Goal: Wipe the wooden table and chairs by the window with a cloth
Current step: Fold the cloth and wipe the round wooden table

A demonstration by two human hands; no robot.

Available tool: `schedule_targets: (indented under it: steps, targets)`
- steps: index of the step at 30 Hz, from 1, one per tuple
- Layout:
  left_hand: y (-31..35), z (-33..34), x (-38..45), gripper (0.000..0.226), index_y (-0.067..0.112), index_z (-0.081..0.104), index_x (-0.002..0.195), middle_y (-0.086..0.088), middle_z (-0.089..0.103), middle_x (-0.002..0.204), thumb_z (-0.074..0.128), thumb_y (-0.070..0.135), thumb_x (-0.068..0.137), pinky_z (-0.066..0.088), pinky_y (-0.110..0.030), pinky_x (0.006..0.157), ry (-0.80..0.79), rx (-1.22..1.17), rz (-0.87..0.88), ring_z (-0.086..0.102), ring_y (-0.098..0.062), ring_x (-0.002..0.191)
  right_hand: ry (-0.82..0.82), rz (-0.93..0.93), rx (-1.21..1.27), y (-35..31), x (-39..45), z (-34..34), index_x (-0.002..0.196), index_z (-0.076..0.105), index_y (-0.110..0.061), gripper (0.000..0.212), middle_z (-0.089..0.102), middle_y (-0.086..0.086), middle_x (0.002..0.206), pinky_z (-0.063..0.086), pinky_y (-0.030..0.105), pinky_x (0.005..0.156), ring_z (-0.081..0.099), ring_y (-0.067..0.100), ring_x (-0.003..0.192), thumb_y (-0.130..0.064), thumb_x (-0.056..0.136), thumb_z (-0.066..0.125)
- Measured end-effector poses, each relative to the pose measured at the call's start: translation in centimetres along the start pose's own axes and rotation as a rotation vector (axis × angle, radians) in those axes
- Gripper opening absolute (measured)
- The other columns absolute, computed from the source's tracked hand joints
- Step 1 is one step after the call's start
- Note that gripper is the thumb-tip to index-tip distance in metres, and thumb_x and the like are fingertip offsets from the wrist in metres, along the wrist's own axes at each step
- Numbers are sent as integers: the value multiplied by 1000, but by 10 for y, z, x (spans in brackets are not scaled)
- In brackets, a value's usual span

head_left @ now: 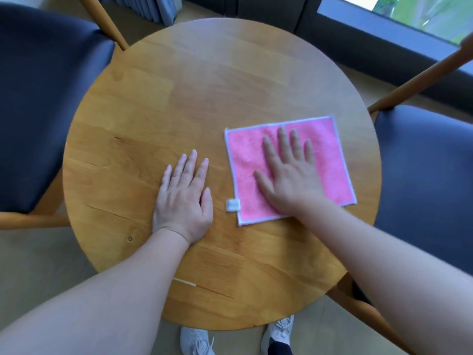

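Both hands lie flat with fingers straight, the right hand pressing the pink cloth spread beneath it ready to wipe, the left hand just beside it bracing on the bare round wooden tabletop.

Pale floor; grey curtain; dark-framed window with daylight

This looks like a sitting corner in a home or a small café. A round wooden bench stands between 2 wooden chairs with dark blue seats, beside a big window with a grey curtain.
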State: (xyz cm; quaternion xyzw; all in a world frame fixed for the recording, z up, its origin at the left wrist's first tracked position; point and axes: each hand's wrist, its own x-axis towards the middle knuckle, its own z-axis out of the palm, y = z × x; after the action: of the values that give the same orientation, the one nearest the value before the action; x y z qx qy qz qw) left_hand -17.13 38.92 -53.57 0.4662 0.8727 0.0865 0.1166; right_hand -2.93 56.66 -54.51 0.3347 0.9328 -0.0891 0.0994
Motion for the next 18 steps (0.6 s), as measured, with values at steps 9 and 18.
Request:
schedule_targets:
  steps: [9,18]
  targets:
    - [0,0,1,60,11,42,142,-10,31,153,26,30,87,7,-37,117,47,-53,-2,26,-23,143,54,-216,14,-60,-73,22,148,31,-21,68,14,19,157,9,61,112,10,40,145,-57,91,32]
    - [-1,2,4,66,18,26,150,-6,13,159,18,43,89,1,-39,118,-55,60,6,9,-20,147,3,-180,2,-39,-34,10,151,23,-28,73,2,6,160,-4,54,117,1,31,148,-64,87,25]
